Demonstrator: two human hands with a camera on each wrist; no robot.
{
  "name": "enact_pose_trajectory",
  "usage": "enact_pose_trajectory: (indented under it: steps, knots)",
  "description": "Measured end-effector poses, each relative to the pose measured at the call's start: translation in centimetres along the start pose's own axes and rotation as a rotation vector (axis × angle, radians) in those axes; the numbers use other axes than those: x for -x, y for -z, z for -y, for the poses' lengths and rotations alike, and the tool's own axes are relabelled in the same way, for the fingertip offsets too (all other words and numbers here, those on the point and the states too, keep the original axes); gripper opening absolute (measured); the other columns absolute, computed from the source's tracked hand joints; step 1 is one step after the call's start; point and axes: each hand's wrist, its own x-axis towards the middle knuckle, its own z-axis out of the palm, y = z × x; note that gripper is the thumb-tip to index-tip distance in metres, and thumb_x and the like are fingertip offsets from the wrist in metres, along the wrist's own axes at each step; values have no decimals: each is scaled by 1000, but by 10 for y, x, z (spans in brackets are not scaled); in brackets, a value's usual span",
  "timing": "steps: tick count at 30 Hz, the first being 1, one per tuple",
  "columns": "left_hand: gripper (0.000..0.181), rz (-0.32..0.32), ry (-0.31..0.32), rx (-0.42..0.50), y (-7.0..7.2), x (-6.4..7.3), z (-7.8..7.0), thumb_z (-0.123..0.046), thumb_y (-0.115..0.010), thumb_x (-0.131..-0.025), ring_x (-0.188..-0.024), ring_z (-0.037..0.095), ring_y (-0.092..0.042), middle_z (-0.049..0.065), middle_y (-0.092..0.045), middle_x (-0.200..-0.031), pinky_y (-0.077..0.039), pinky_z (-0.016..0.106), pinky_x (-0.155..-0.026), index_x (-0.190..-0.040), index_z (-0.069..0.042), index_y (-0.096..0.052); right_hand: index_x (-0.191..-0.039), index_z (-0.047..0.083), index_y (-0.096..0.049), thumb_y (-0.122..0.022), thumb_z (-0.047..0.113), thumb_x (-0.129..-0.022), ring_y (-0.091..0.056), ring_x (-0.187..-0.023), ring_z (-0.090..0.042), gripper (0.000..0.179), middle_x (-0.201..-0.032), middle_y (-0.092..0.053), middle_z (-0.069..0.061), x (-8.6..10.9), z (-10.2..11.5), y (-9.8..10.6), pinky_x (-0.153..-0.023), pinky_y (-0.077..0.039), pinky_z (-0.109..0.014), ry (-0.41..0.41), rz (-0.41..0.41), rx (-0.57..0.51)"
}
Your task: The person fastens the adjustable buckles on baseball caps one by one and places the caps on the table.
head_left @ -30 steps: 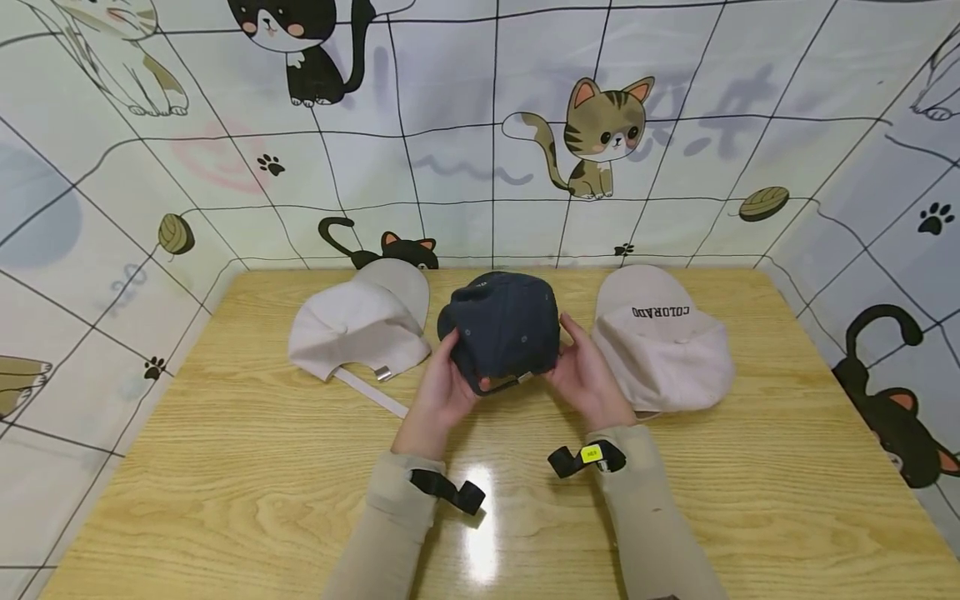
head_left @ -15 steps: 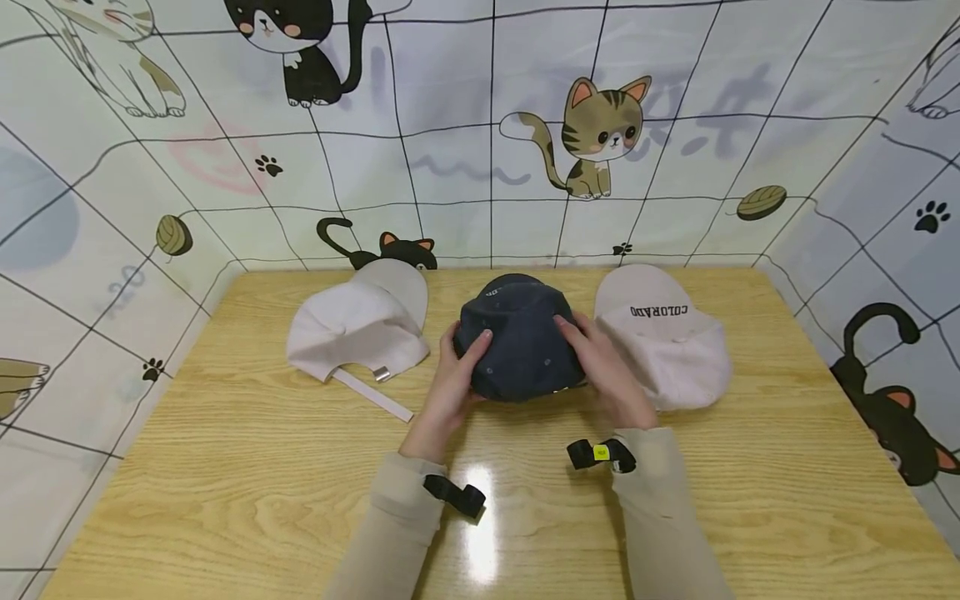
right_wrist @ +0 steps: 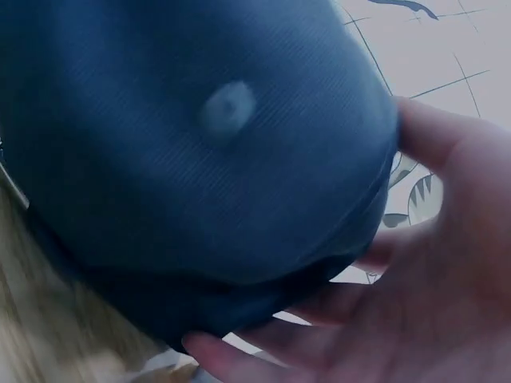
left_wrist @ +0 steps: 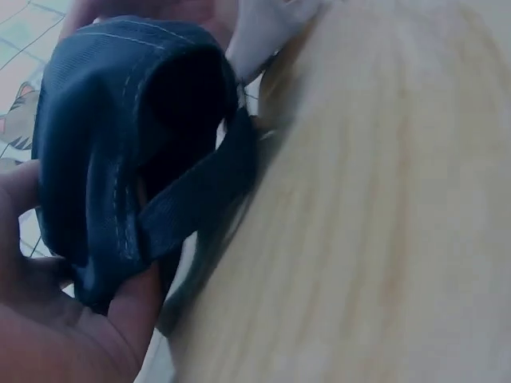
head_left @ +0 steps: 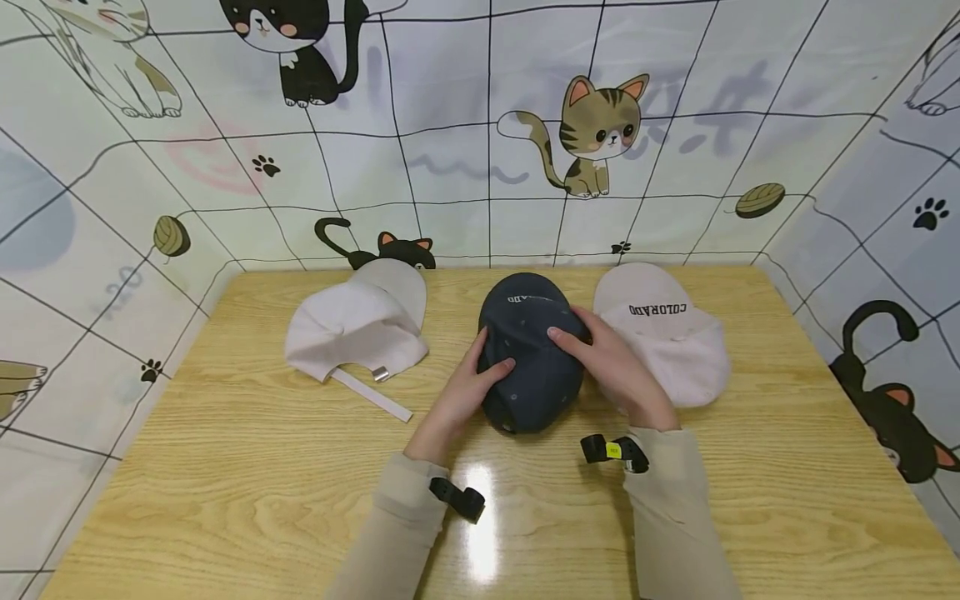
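Observation:
A navy baseball cap (head_left: 536, 375) is held between both hands at the middle of the table, its brim toward the back wall and light lettering partly showing at the front. My left hand (head_left: 468, 392) grips its left side, thumb on the crown. On the other side my right hand (head_left: 618, 358) holds it with the thumb on top and the fingers along the right edge. In the left wrist view, the cap's back strap (left_wrist: 200, 191) and dark opening face the table. The right wrist view shows an eyelet (right_wrist: 229, 110) on the crown, with fingers curled under the edge.
Left of the navy cap lies a white cap (head_left: 337, 325), its loose strap (head_left: 378, 400) stretched over the table. A pale cap (head_left: 678, 358) lettered COLORADO sits close on the right. Behind the wooden table (head_left: 247, 467) hangs a cat-print cloth (head_left: 450, 167).
The navy cap has been turned so its brim now points to the back, and it has shifted slightly right. Both thumbs have moved onto its crown. The other caps stay put.

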Motion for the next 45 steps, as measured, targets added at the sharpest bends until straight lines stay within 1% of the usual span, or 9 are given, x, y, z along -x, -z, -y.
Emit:
enact_pose_trajectory:
  steps: [3,9,17,22,26,31,34,38,45]
  knots:
    - [73,70,-38,-44,-3,-1,2,-42,-59,-83,-131,13,-14,-4,-13,-147,-17,38,-105,-139,-40,-13,-142,16,-19,-52,56,-81,-20,-130,-27,80,-144,-23,-8,1,2,2,-102,-22,-46,12,-14,105]
    - [71,115,-86,-167,-7,0,-2,-47,-54,-85,-132,20,-7,4,-5,-147,-15,41,-105,-139,-41,-9,-140,19,-29,-49,31,-90,-30,-126,-32,55,-140,-32,-11,6,8,9,-98,-27,-49,41,-141,246]
    - [69,164,-172,-262,-9,9,-21,-39,-52,-89,-133,25,1,7,7,-148,-14,49,-103,-142,-30,-9,-131,16,-45,-47,11,-90,-39,-118,-35,41,-131,-44,-16,6,5,12,-93,-33,-49,72,-355,267]
    - [68,133,-239,-324,-11,-3,-8,-48,-51,-87,-133,19,2,-4,7,-148,-14,48,-104,-140,-37,-11,-120,15,-55,-49,4,-89,-40,-120,-29,34,-128,-47,-9,6,6,12,-94,-34,-45,164,-475,245]
    - [68,125,-225,-376,-11,-7,-8,-53,-49,-85,-134,19,-1,-6,5,-148,-14,48,-104,-140,-39,-11,-118,13,-58,-48,-1,-87,-39,-121,-24,36,-130,-47,-4,4,7,9,-96,-33,-42,226,-554,241]
    - [72,190,-177,-388,-15,-9,-9,-55,-47,-85,-134,19,0,0,9,-149,-14,47,-104,-140,-39,-4,-118,13,-58,-45,-3,-86,-39,-122,-22,38,-132,-45,-2,3,4,5,-96,-33,-41,209,-621,224]
    - [74,216,-155,-379,-16,-10,-8,-55,-46,-85,-133,20,1,2,11,-148,-14,46,-104,-141,-36,-1,-118,13,-58,-45,-1,-87,-37,-123,-23,36,-134,-42,-3,3,2,3,-96,-32,-43,186,-613,208]
    - [74,175,-134,-361,-14,-12,-7,-55,-46,-85,-134,22,2,4,10,-148,-13,48,-104,-142,-33,-3,-127,12,-49,-45,20,-93,-25,-129,-30,35,-143,-27,-10,0,3,-3,-99,-25,-50,180,-485,233]
    - [76,182,-86,-317,-12,-17,-6,-55,-43,-87,-133,19,7,4,14,-148,-8,46,-106,-142,-27,1,-139,12,-29,-42,57,-86,3,-133,-33,71,-147,13,-10,-3,5,-18,-100,-17,-56,144,-308,357]
